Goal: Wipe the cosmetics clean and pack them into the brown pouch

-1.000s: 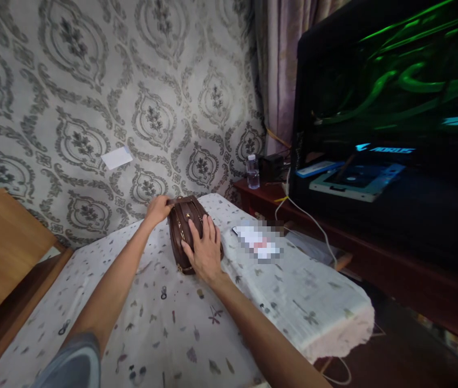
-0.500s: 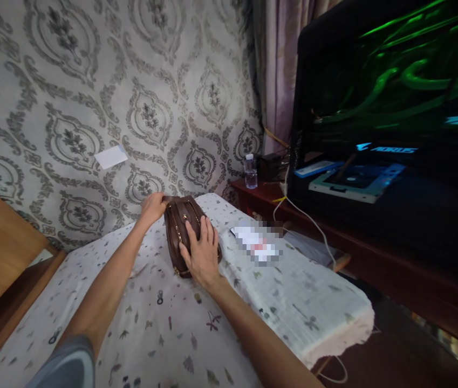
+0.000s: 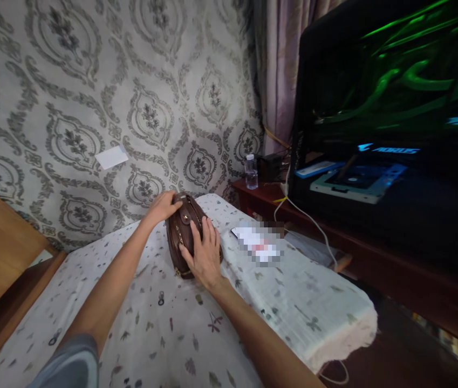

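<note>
A brown leather handbag with gold-coloured zips and a stud lies on the patterned sheet. At its far end my left hand grips the bag, the thumb over the top and the other fingers partly hidden. My right hand rests on the near right part of the bag with its fingers spread. A phone with a bright, blurred-out screen lies to the right of the bag.
A white sheet with small leaf prints covers the surface. A brown wooden panel stands at left. On the right are a red-brown table, a water bottle, a white cable and a large black AORUS-marked panel.
My left hand has shifted right and closer onto the bag's far end, its thumb now over the top. The flap there has moved. My right hand stays nearly in place.
</note>
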`<state>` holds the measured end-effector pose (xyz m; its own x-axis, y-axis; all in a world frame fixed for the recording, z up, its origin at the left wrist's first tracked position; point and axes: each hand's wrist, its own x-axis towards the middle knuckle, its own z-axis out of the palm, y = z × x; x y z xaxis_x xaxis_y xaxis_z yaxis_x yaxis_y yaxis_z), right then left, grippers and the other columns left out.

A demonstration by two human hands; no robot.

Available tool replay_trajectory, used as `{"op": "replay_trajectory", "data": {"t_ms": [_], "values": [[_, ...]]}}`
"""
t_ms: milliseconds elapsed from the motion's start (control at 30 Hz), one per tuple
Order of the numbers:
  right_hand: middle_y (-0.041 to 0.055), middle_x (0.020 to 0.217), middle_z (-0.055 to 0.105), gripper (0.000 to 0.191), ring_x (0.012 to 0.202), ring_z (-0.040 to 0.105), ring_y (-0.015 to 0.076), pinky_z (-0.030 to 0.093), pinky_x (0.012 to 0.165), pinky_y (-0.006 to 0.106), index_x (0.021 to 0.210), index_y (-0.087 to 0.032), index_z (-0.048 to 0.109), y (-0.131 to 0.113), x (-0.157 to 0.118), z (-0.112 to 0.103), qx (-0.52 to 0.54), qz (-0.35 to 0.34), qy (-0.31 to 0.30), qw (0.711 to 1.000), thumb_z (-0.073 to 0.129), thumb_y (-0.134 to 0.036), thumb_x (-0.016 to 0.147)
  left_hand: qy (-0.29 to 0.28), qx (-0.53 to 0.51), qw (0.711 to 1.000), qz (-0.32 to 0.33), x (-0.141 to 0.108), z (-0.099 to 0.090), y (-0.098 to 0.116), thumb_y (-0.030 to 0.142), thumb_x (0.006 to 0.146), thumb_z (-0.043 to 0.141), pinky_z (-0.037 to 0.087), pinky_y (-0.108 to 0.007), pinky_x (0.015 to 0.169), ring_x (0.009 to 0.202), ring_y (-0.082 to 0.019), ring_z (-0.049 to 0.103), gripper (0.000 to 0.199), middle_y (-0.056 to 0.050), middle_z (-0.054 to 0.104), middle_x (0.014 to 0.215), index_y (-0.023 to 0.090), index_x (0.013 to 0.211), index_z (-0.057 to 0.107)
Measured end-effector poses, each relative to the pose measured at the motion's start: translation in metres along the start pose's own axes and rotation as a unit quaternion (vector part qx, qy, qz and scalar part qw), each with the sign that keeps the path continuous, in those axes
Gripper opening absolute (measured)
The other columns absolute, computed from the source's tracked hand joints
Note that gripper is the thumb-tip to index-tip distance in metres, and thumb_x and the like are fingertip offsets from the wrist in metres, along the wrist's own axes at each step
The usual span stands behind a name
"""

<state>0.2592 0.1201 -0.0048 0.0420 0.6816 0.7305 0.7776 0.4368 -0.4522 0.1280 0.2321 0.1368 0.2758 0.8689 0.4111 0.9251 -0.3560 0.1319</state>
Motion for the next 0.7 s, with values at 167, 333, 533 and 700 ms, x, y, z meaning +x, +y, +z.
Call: {"op": "replay_trajectory", "data": {"t_ms": [167,333,533,700], "values": [[0.0214,0.158,0.030,0.063,0.149,0.020,0.0326,0.030,0.115,0.055,0.149,-0.009,0.036,0.005,-0.001,0.002,0.036,0.003,0.033,0.999,0.046,-0.042,0.096,-0.009,-0.029,1.000,-0.005,0.022,0.023,0.015,0.033,0.078,0.068,0.039,-0.027,0.066,0.075,-0.020,0.060,0.014,-0.003,0.068,0.074,0.020,0.078,0.070],[0.0189,0.153,0.042,0.059,0.148,0.024,0.0318,0.032,0.116,0.055,0.148,-0.009,0.039,0.006,-0.001,0.000,0.049,-0.007,0.037,0.998,0.045,-0.038,0.097,0.019,-0.041,0.997,-0.060,0.030,0.035,0.019,0.032,0.080,0.064,0.036,-0.029,0.062,0.069,-0.021,0.059,0.021,-0.004,0.062,0.063,0.018,0.064,0.065],[0.0203,0.150,0.045,0.056,0.146,0.028,0.0326,0.033,0.116,0.054,0.142,-0.005,0.047,0.006,0.001,-0.004,0.054,-0.019,0.044,0.997,0.048,-0.038,0.097,0.042,-0.073,0.994,-0.064,0.025,0.036,0.026,0.034,0.083,0.059,0.035,-0.028,0.061,0.063,-0.018,0.054,0.031,-0.001,0.055,0.057,0.018,0.057,0.058],[0.0201,0.150,0.045,0.056,0.145,0.028,0.0330,0.032,0.117,0.053,0.142,-0.005,0.048,0.005,0.002,-0.006,0.049,-0.012,0.040,0.998,0.047,-0.039,0.097,0.046,-0.100,0.993,-0.033,0.017,0.035,0.031,0.035,0.081,0.059,0.041,-0.028,0.065,0.068,-0.018,0.055,0.029,-0.002,0.059,0.065,0.017,0.059,0.058]]}}
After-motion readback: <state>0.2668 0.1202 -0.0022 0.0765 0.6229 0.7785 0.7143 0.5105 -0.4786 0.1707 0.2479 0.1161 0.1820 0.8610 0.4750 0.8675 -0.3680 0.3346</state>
